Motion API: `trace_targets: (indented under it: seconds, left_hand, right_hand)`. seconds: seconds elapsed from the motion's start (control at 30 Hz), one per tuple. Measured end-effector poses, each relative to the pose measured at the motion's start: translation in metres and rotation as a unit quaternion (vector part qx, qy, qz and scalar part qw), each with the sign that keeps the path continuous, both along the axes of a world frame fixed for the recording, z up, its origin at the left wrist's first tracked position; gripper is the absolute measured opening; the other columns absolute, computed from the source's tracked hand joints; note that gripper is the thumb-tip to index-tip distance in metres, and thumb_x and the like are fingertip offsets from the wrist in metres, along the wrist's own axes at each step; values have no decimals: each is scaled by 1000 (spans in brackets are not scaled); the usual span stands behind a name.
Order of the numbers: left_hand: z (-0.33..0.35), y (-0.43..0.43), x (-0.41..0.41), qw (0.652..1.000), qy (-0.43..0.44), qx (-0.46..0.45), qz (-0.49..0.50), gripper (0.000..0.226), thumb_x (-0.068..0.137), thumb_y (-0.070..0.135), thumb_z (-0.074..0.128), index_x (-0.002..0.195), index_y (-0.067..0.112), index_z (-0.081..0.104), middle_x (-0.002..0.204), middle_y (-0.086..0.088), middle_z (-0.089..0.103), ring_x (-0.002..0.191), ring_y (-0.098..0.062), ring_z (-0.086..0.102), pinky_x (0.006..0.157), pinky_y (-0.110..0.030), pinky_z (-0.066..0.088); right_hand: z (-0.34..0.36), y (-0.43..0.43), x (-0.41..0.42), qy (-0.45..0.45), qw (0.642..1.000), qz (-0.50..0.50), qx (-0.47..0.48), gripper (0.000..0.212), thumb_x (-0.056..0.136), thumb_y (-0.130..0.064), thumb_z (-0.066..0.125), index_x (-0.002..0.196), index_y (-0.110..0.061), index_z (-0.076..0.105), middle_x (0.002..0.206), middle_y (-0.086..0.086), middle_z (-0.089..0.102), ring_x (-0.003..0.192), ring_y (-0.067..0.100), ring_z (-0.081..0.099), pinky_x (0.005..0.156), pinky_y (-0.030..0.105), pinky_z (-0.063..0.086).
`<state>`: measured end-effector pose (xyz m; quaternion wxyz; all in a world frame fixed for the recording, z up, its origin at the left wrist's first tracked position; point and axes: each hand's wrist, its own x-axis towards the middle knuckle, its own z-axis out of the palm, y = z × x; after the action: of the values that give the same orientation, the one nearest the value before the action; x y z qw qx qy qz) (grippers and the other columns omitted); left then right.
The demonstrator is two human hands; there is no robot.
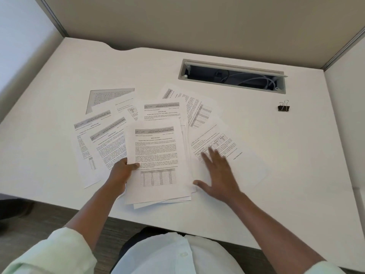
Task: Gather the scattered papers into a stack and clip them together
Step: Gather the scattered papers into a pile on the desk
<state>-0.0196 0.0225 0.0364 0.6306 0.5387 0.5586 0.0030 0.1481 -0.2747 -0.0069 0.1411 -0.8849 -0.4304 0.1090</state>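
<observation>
Several printed sheets lie fanned over the middle of the white desk (276,175). A small stack of papers (158,161) sits nearest me, and my left hand (122,173) grips its left edge, thumb on top. My right hand (217,175) is spread flat, blurred, on a tilted sheet with a table (217,139) to the right of the stack. More loose sheets (98,135) spread to the left and behind (189,107). A black binder clip (283,107) stands alone at the right, well away from both hands.
An open cable tray (233,76) with wires is cut into the desk behind the papers. Beige partition walls (197,22) close the back and sides. The desk's front edge runs just below the stack.
</observation>
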Motion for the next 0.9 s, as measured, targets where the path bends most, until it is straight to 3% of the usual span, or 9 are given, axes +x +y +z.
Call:
trace_targets:
  seconds: [0.1, 0.23, 0.37, 0.47, 0.57, 0.63, 0.73, 0.9]
  left_hand:
    - [0, 3, -2, 1000, 3, 0, 2, 21, 93, -2, 65, 108, 12, 70, 101, -5, 77, 90, -29, 73, 69, -33, 55]
    - [0, 0, -2, 1000, -3, -3, 5, 22, 94, -3, 63, 109, 11, 69, 99, -4, 76, 86, -26, 72, 67, -32, 54]
    - [0, -1, -4, 1000, -6, -6, 0, 24, 94, -3, 63, 113, 9, 69, 103, -7, 77, 89, -28, 73, 71, -34, 55]
    - [-2, 0, -4, 1000, -8, -10, 5, 27, 93, -4, 63, 117, 6, 69, 107, -12, 76, 91, -31, 73, 73, -35, 56]
    - [-1, -2, -3, 1000, -13, -14, 7, 29, 93, -5, 63, 120, 6, 68, 106, -11, 76, 89, -29, 73, 70, -34, 55]
    - [0, -3, -4, 1000, -14, -16, 8, 29, 94, -4, 63, 121, 5, 67, 108, -11, 76, 90, -29, 73, 69, -34, 55]
    - [-2, -3, -6, 1000, -13, -19, 7, 31, 94, -4, 62, 123, 5, 67, 112, -12, 75, 92, -29, 73, 70, -34, 55]
    - [-4, -6, -6, 1000, -8, -17, 9, 28, 95, -3, 63, 118, 11, 69, 109, -8, 75, 93, -27, 72, 73, -35, 55]
  right_hand:
    - [-10, -34, 23, -14, 996, -22, -91, 117, 77, -95, 27, 165, -22, 6, 172, 13, -9, 158, 37, -7, 126, 59, 4]
    - [-19, -56, 25, -14, 990, -40, -131, 116, 76, -98, 24, 165, -26, 4, 172, 11, -13, 159, 36, -7, 126, 59, 7]
    - [-21, -54, 23, -19, 993, -70, -90, 105, 83, -90, 33, 163, -22, 26, 172, 13, 14, 156, 38, 17, 123, 59, 22]
    - [-21, -53, 21, -39, 993, -106, -37, 84, 89, -73, 48, 154, -18, 47, 164, 14, 37, 149, 37, 37, 115, 57, 36]
    - [-13, -52, 26, -64, 987, -146, 14, 50, 83, -33, 73, 128, -12, 70, 143, 15, 63, 125, 39, 64, 92, 50, 57]
    - [-4, -51, 28, -80, 981, -174, 28, 34, 76, -16, 73, 110, -11, 76, 119, 11, 75, 98, 36, 74, 73, 43, 61]
    - [18, -47, 30, -76, 967, -239, 46, 22, 81, -12, 68, 101, -12, 74, 87, 7, 72, 71, 34, 69, 58, 34, 52]
    - [69, -26, 27, 44, 938, -306, 157, 4, 94, -18, 66, 96, -15, 68, 73, 2, 66, 64, 30, 59, 55, 30, 42]
